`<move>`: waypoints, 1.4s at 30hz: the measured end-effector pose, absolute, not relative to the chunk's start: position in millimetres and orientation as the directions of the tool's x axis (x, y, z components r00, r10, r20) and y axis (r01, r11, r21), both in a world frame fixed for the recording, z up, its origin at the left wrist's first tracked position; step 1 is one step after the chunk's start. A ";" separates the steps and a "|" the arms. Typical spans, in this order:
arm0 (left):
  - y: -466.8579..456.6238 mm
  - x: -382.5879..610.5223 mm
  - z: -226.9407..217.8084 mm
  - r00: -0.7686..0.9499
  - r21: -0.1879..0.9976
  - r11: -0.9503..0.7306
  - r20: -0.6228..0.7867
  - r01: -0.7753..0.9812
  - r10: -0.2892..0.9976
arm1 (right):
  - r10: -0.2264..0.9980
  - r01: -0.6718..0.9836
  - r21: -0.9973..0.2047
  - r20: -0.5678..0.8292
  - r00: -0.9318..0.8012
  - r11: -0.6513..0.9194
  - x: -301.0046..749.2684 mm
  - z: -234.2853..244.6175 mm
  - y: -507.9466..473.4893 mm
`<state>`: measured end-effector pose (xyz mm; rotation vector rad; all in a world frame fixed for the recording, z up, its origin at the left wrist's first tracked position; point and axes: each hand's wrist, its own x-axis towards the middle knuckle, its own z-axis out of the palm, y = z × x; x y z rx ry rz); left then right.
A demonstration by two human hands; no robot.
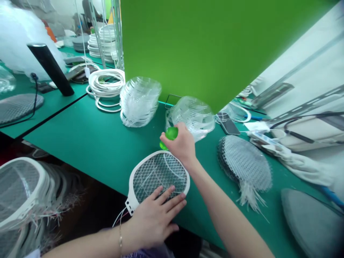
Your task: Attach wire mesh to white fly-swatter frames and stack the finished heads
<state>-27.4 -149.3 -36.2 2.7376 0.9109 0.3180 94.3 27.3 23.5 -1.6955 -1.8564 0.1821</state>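
Note:
A white oval mosquito-swatter head point(131, 176) with a wire mesh lies on the green table near its front edge. My left hand point(158, 215) rests flat on the mesh, fingers spread. At the far rim of the head, my right hand point(182, 145) is wrapped round a tool with a translucent green handle point(171, 133). The working end of this tool is hidden. Thin wires point(120, 216) run out from the neck of the swatter head. Just behind my right hand stands a stack of clear plastic oval pieces point(196, 114).
Another stack of clear ovals point(139, 102) and white rings point(106, 86) stand at the back by a green panel point(188, 46). Mesh sheets point(245, 163) and a grey mesh stack point(311, 222) lie right. Swatter heads point(29, 193) are piled low on the left.

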 end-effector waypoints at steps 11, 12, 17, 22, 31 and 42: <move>-146.9 -25.5 -41.2 0.806 0.253 -0.802 0.113 0.542 0.581 | 0.909 0.737 -0.546 0.343 -0.237 0.398 34.4 22.0 -27.3; -146.8 -25.2 -41.9 0.806 0.248 -0.804 0.123 0.540 0.579 | 0.903 0.722 -0.555 0.349 -0.250 0.414 31.4 19.2 -32.5; -153.1 -30.6 -29.2 0.791 0.143 -0.813 0.189 0.564 0.582 | 0.893 0.679 -0.631 0.442 -0.083 0.376 67.4 26.5 -31.2; -166.3 -58.0 -13.6 0.721 0.062 -0.744 0.206 0.665 0.662 | 0.697 0.804 -0.587 0.539 0.474 -0.092 178.8 35.8 7.1; -156.6 -87.4 3.1 0.655 0.218 -0.811 0.494 0.543 0.572 | 0.825 0.811 -0.500 0.288 0.486 -0.303 234.2 15.3 26.9; -157.9 -81.7 45.2 -0.198 0.977 -0.211 0.210 0.016 0.958 | 0.964 0.284 -0.949 -0.060 0.258 -0.135 141.7 -5.6 -126.4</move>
